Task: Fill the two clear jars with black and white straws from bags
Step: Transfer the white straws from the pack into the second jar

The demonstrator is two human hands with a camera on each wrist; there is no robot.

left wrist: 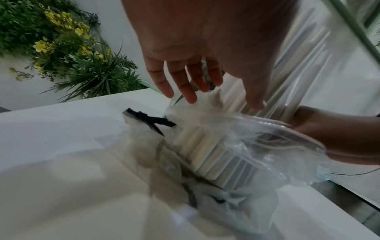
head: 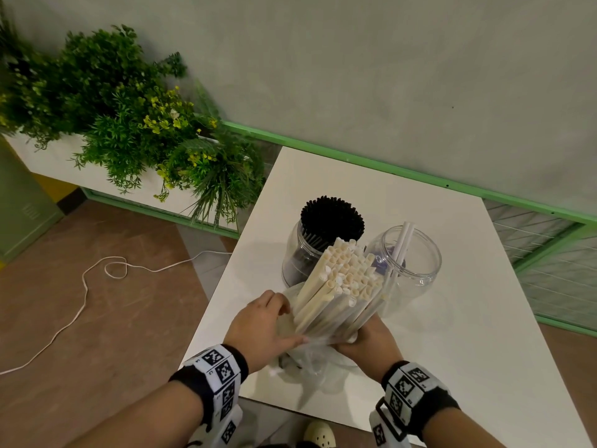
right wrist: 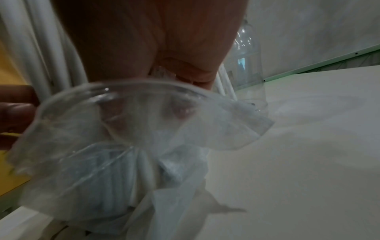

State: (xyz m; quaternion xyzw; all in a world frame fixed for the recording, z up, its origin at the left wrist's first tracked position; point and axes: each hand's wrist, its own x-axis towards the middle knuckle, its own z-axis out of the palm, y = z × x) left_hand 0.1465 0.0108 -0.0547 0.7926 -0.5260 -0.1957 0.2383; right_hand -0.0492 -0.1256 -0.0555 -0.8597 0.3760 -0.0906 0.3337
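Observation:
On the white table [head: 452, 318] stand two clear jars. The left jar [head: 300, 250] is packed with black straws [head: 332, 218]. The right jar [head: 416, 270] holds two white straws [head: 403, 240]. In front of them a thick bundle of white straws [head: 336, 286] leans up out of a clear plastic bag [head: 310, 363]. My left hand [head: 265, 321] cups the bundle's left side, its thumb across the near side. My right hand [head: 368, 341] grips the bundle low on its right. In the left wrist view the left hand's fingers [left wrist: 185, 81] hang over the bag [left wrist: 236, 146].
A planter of green plants [head: 129, 118] stands on the floor to the left, with a white cord [head: 84, 286] lying near it. A green rail [head: 387, 169] runs along the wall behind the table. A black tie [left wrist: 148, 120] lies by the bag.

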